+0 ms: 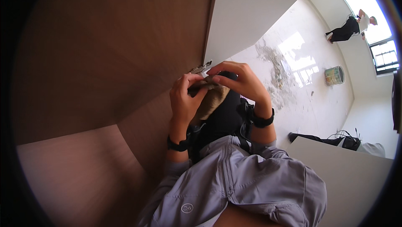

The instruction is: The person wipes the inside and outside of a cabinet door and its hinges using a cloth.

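A brown cloth (216, 99) with a fuzzy surface is bunched between my two hands in front of my dark trousers. My left hand (185, 96) pinches its upper left side with thumb and fingers. From the right, my right hand (240, 77) holds the cloth's upper edge between thumb and bent fingers. Just beyond the fingertips, a metal cabinet hinge (201, 68) sits by the edge of the brown wood-grain panel (150, 29). Fingers and cloth hide part of the hinge.
A pale panel (241, 10) rises beyond the hinge. Dusty debris (276, 66) streaks the light floor, and a stained bucket (334, 75) stands near the wall. One person (348, 27) is by the window; another (342, 142) shows partly behind a white panel (342, 170).
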`<state>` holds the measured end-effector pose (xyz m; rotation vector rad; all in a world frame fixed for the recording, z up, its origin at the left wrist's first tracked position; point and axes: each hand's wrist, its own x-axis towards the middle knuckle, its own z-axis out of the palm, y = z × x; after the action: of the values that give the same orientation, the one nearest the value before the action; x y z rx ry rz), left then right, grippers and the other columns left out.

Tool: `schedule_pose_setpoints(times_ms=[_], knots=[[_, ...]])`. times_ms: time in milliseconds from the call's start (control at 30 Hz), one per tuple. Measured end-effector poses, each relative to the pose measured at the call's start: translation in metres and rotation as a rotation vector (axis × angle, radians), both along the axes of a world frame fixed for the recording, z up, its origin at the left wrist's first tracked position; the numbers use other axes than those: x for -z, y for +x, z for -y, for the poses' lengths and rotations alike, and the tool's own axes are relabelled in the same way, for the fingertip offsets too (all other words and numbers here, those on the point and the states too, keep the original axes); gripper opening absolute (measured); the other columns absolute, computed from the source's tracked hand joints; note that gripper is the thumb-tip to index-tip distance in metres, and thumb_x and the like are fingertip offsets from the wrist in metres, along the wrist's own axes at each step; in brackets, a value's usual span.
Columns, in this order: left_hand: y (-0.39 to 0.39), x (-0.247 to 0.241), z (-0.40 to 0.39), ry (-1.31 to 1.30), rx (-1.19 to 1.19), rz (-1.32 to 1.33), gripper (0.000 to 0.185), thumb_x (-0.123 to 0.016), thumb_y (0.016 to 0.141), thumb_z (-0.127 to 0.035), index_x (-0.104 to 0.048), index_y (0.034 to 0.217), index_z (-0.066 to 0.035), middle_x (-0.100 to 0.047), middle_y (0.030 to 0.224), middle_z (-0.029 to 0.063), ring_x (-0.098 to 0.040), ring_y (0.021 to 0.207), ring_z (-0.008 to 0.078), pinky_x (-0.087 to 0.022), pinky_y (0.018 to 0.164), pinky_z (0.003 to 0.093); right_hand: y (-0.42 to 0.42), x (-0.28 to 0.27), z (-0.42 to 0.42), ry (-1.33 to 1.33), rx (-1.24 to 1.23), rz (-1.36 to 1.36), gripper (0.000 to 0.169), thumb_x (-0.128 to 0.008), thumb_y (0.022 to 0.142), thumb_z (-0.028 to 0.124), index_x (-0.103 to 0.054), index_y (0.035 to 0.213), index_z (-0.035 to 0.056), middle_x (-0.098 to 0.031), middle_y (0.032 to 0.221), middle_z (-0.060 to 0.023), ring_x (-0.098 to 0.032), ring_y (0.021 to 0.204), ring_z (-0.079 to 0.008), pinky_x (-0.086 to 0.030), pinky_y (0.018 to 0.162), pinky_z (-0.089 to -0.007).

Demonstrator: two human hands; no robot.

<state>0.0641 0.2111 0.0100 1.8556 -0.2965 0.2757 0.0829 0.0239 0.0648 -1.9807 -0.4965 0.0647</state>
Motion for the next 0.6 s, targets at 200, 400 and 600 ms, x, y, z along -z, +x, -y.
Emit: schedule_pose_setpoints(times_ms=[200, 400, 600], knots=[[0.0, 0.007, 0.003, 0.004, 0.009, 0.193, 0.021, -0.075, 0.069, 0.0, -0.068, 0.088, -0.007, -0.068, 0.088, 0.0056, -0.064, 0.079, 0.0233, -0.051, 0.074, 0.0333, -0.001, 0.001, 0.002, -0.068, -0.015, -0.064, 0.019, -0.064, 0.086, 0.017, -0.069, 0.101, 0.0049, -0.067, 0.09, -0.0099, -0.065, 0.082, -0.0219, -0.05, 0.071, -0.0311], [0.01, 0.0, 0.005, -0.037, 0.036, 0.317, 0.021, -0.071, 0.072, 0.003, -0.07, 0.091, -0.007, -0.071, 0.091, 0.0062, -0.068, 0.084, 0.0228, -0.052, 0.075, 0.0317, 0.005, 0.008, 0.009, 0.029, -0.081, -0.035, 0.021, -0.066, 0.085, 0.015, -0.069, 0.103, 0.0046, -0.065, 0.097, -0.0104, -0.064, 0.082, -0.0217, -0.05, 0.072, -0.0315], [0.017, -0.002, 0.001, -0.047, 0.054, 0.257, 0.02, -0.07, 0.075, 0.004, -0.071, 0.092, -0.007, -0.072, 0.093, 0.0057, -0.069, 0.087, 0.0218, -0.053, 0.076, 0.0293, 0.017, 0.007, 0.01, 0.011, -0.077, -0.073, 0.024, -0.067, 0.084, 0.013, -0.069, 0.106, 0.005, -0.065, 0.099, -0.0104, -0.064, 0.085, -0.0219, -0.051, 0.074, -0.0312]])
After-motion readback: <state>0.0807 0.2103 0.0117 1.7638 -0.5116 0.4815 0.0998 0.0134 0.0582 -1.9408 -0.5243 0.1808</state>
